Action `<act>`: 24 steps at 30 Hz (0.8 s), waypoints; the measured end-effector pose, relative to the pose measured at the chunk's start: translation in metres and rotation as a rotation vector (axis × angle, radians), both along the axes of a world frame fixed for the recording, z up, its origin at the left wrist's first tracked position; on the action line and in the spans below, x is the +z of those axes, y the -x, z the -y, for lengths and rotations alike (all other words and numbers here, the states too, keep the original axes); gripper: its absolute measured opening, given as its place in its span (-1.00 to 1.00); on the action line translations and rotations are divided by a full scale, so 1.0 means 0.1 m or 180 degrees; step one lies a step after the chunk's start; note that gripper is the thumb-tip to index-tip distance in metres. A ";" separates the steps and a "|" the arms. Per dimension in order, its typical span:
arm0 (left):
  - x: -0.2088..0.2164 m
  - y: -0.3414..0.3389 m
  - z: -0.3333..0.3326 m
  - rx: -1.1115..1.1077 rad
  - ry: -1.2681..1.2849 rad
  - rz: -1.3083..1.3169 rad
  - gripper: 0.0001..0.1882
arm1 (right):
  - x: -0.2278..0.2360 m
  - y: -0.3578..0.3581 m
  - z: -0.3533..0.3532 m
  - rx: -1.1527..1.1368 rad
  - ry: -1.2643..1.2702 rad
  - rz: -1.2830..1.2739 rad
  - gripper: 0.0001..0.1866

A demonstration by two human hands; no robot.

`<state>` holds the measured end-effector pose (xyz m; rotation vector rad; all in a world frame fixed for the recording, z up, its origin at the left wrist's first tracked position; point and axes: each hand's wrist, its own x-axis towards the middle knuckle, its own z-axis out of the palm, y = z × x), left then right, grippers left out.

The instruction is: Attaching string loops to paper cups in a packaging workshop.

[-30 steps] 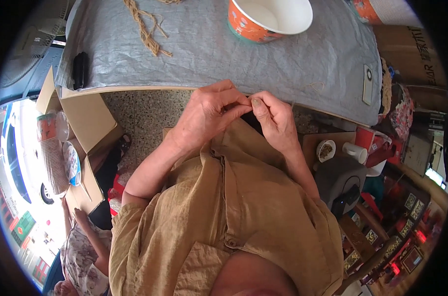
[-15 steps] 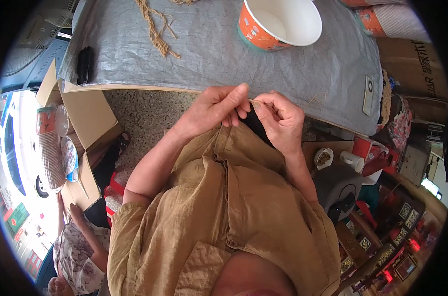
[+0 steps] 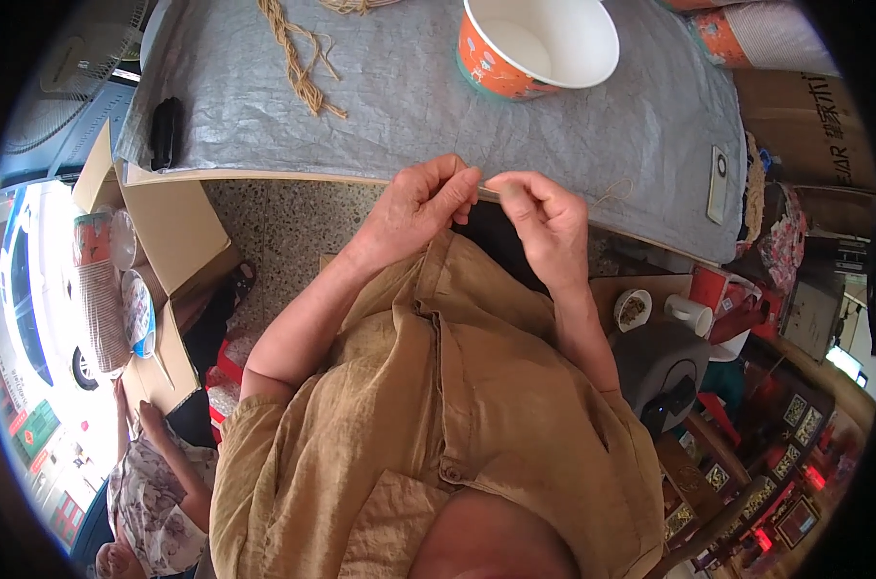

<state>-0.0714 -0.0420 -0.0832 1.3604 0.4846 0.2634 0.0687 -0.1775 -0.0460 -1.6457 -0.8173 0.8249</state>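
Note:
Both of my hands meet just off the table's near edge, fingertips almost touching. My left hand is closed in a pinch, thumb against the bent fingers. Facing it, my right hand pinches with thumb and forefinger. Between the fingertips runs a short, thin tan strand of twine, mostly hidden by the fingers. A fine loose strand curls on the grey-covered table beyond my right hand. Farther back stand an orange and white paper bucket and, left of it, a bundle of tan twine.
On the table's left lies a black object; on its right, a flat rectangular piece. An open cardboard box and stacked paper tubs are at the left, near another person. A bowl and white mug stand right.
Both hands have risen slightly toward the table, still close together. My left fingers have curled in more, and the right fingers have straightened a little. The view has shifted slightly.

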 end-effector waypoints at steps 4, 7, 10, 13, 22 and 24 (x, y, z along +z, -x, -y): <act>0.06 -0.02 0.02 -0.0013 -0.0147 -0.0055 -0.66 | -0.12 -0.04 0.02 0.0093 -0.0186 0.0040 -0.91; 0.04 -0.04 0.03 -0.0013 -0.0079 -0.0020 -0.69 | -0.13 -0.02 0.02 -0.0098 -0.0362 -0.0023 -0.91; 0.07 -0.10 0.07 0.0084 -0.0008 0.0184 -0.67 | -0.10 -0.04 0.00 -0.0218 -0.0635 -0.0116 -0.90; 0.17 -0.19 0.10 0.0226 -0.0116 0.0249 -0.67 | -0.13 -0.09 -0.02 -0.0321 -0.0656 -0.0312 -0.88; 0.67 -0.66 -0.62 0.0745 -0.3336 0.0495 -0.76 | 0.30 -0.59 -0.11 -0.0399 -0.0949 -0.0317 -0.86; 0.51 -0.73 -0.67 0.0643 -0.3422 0.0543 -0.76 | 0.40 -0.66 -0.15 -0.0225 -0.0855 -0.0158 -0.85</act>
